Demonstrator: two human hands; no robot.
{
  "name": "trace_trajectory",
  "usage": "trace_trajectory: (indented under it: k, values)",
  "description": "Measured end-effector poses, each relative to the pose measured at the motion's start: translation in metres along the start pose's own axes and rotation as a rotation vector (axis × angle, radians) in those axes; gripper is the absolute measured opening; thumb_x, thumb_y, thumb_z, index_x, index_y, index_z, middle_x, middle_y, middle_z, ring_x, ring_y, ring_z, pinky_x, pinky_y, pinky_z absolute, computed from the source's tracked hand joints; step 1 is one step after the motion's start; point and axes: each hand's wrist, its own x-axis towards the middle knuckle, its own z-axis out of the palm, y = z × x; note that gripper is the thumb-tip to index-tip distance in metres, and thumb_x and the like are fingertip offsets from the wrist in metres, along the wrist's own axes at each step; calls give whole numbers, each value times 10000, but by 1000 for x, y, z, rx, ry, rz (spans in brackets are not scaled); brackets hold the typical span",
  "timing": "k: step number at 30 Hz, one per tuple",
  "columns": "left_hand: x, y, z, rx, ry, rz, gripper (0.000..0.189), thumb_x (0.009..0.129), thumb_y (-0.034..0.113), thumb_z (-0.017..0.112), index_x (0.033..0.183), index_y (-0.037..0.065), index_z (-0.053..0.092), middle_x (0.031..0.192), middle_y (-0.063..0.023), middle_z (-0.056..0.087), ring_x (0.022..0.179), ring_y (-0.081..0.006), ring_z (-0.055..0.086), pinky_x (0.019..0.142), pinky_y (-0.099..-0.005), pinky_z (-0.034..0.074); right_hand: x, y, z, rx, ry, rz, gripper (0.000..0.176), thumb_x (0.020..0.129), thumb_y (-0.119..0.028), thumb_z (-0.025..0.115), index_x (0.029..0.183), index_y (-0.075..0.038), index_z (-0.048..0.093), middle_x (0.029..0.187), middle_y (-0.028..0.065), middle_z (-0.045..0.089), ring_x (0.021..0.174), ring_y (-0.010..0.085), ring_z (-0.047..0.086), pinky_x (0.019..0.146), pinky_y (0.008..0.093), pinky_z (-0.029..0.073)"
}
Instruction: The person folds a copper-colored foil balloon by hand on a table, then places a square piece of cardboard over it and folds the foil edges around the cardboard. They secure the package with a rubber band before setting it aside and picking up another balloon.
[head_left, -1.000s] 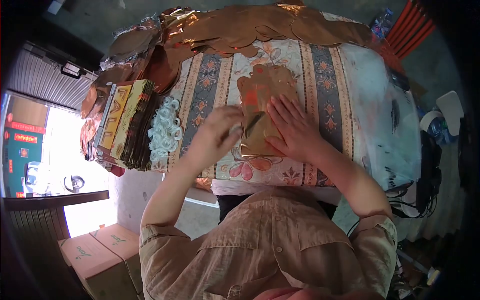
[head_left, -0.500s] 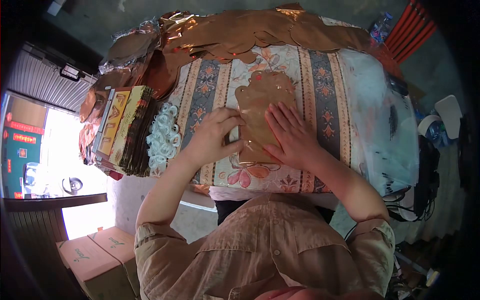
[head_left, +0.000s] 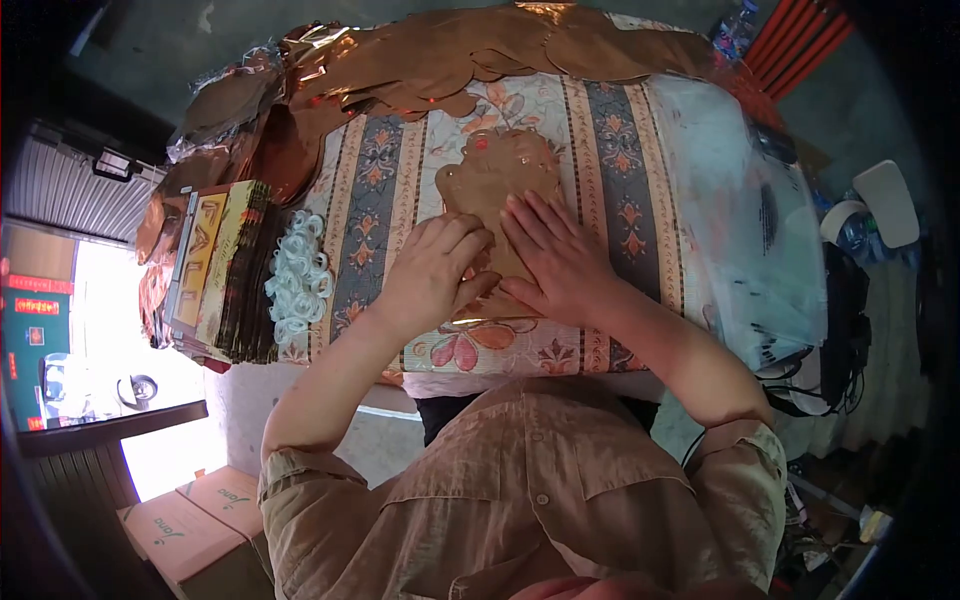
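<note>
A gold-brown shaped sheet (head_left: 490, 185) with a scalloped top and a small red spot lies flat on the patterned tablecloth (head_left: 600, 335). My left hand (head_left: 437, 265) rests on its lower left side, fingers bent and the thumb apart from them; whatever is under the curled fingers is hidden. Flat on the sheet's lower right side lies my right hand (head_left: 560, 262), its fingers stretched out and thumb pointing left. The two thumbs are close together near the lower edge of the sheet.
White ring-like pieces (head_left: 300, 280) are heaped left of the sheet, beside a stack of printed gold packets (head_left: 225, 270). More gold-brown sheets (head_left: 420, 65) spread along the far edge. Clear plastic bags (head_left: 725, 220) lie at right. Cardboard boxes (head_left: 195, 525) stand lower left.
The view has shifted, so the table sits slightly further left. My left hand has slid a little further over the sheet, its fingers nearer to my right hand, which stays flat.
</note>
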Motion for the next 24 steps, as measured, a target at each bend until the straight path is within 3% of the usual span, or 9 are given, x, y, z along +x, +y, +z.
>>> trace_trajectory:
  k: [4, 6, 10, 12, 13, 15, 21, 24]
  values:
    - [-2, 0, -3, -34, -28, -26, 433, 779, 257, 741, 1144, 72, 602, 1184, -72, 556, 1092, -282, 526, 954, -384, 400, 2, 9, -3, 71, 33, -2, 693, 953, -414, 523, 1470, 12, 347, 1524, 192, 346, 1446, 320, 278, 1197, 429, 189]
    - [0, -2, -2, -55, -26, -27, 431, 785, 258, 741, 1150, 74, 604, 1188, -70, 557, 1097, -282, 525, 960, -386, 394, 4, 25, -19, 954, 15, 200, 557, 982, -297, 518, 1429, 16, 408, 1488, 197, 398, 1416, 330, 337, 1174, 405, 253]
    - [0, -5, -1, -88, -13, -25, 431, 800, 258, 738, 1168, 77, 608, 1195, -73, 560, 1116, -284, 520, 972, -396, 384, -6, 44, -49, 946, 109, 295, 447, 985, -202, 520, 1373, 15, 474, 1452, 200, 441, 1384, 347, 383, 1147, 391, 303]
    - [-6, -5, 1, -89, -25, -45, 431, 802, 258, 737, 1172, 77, 608, 1197, -74, 561, 1121, -284, 519, 973, -395, 383, -13, 33, -62, 509, 21, 249, 434, 950, -197, 562, 1328, 13, 519, 1444, 200, 453, 1382, 348, 387, 1151, 413, 298]
    - [-5, -5, 2, -93, -20, -41, 429, 805, 259, 736, 1172, 77, 608, 1200, -76, 562, 1126, -286, 518, 975, -394, 383, -15, 27, -57, 517, 16, 245, 434, 950, -197, 562, 1328, 13, 519, 1444, 200, 453, 1382, 348, 387, 1151, 413, 298]
    - [-4, -6, 2, -91, -9, -40, 426, 809, 260, 734, 1172, 76, 609, 1203, -77, 562, 1132, -287, 517, 976, -392, 384, -20, 14, -45, 212, -12, -5, 513, 932, -249, 581, 1379, -18, 483, 1486, 189, 406, 1418, 351, 328, 1173, 457, 245]
    - [-8, -7, 0, -69, -31, -64, 435, 814, 270, 732, 1180, 75, 602, 1224, -82, 553, 1156, -294, 508, 980, -398, 386, -20, 1, -26, 45, -166, -14, 694, 944, -384, 536, 1511, -63, 297, 1576, 152, 262, 1484, 336, 160, 1199, 529, 78]
    - [-6, -13, -1, -110, -46, -38, 509, 798, 293, 744, 1228, 73, 583, 1259, -98, 541, 1188, -305, 499, 1001, -405, 380, -22, 2, -24, -2, -177, -18, 709, 949, -400, 521, 1523, -65, 271, 1585, 150, 244, 1487, 332, 152, 1196, 546, 59]
